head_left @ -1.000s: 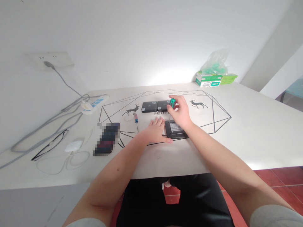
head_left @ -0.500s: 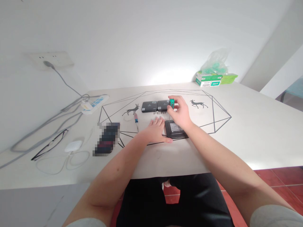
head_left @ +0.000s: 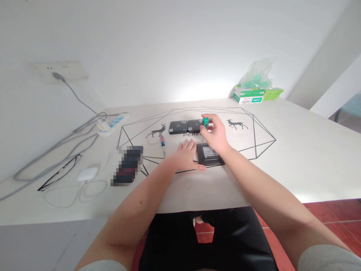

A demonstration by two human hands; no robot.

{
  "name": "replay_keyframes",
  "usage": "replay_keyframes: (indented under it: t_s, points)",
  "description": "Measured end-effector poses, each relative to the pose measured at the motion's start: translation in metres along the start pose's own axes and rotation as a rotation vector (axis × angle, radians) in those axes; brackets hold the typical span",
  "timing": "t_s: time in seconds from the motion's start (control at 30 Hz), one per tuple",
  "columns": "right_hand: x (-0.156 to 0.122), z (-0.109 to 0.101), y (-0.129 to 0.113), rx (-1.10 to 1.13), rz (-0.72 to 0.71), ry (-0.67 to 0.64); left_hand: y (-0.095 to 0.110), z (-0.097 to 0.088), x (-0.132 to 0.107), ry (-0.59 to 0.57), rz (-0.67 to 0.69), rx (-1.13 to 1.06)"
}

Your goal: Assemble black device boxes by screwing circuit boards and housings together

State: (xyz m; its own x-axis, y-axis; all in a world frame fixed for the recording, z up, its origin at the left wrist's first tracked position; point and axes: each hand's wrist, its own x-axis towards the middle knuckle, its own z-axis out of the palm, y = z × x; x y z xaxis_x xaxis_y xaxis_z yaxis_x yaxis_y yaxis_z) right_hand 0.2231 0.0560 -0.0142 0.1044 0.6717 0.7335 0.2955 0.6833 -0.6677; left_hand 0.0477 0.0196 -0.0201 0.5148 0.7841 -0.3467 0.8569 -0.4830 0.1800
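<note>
My right hand (head_left: 216,131) is closed round the green handle of a screwdriver (head_left: 205,123). Its thin shaft points down to the upper left corner of a black rectangular device (head_left: 200,155) with a white label, lying flat on the table. Part of the device is hidden behind my right hand and wrist. With fingers spread, my left hand (head_left: 186,156) lies flat on the table against the device's left side, its thumb along the near edge. Behind them sit two black boxes (head_left: 178,127) side by side. A second screwdriver (head_left: 162,142), with a pink and blue handle, lies left of my left hand.
To the left are a blurred-out dark object (head_left: 128,165), eyeglasses (head_left: 59,172), a white charger (head_left: 88,174) with its cable, and a power strip (head_left: 117,123) with grey cords. Green-and-white boxes (head_left: 249,94) under a plastic bag (head_left: 257,75) stand at the back right.
Almost nothing differs. My right hand and the green screwdriver have shifted very slightly to the right, while my left hand stays flat beside the device.
</note>
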Motion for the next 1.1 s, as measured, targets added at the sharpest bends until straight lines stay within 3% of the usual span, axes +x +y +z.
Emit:
replay_keyframes:
  t_s: [1.1]
  points:
    - [-0.0004, -0.0001, 0.0007, 0.015, -0.021, -0.026, -0.0005, 0.0008, 0.0007, 0.010, 0.008, -0.016]
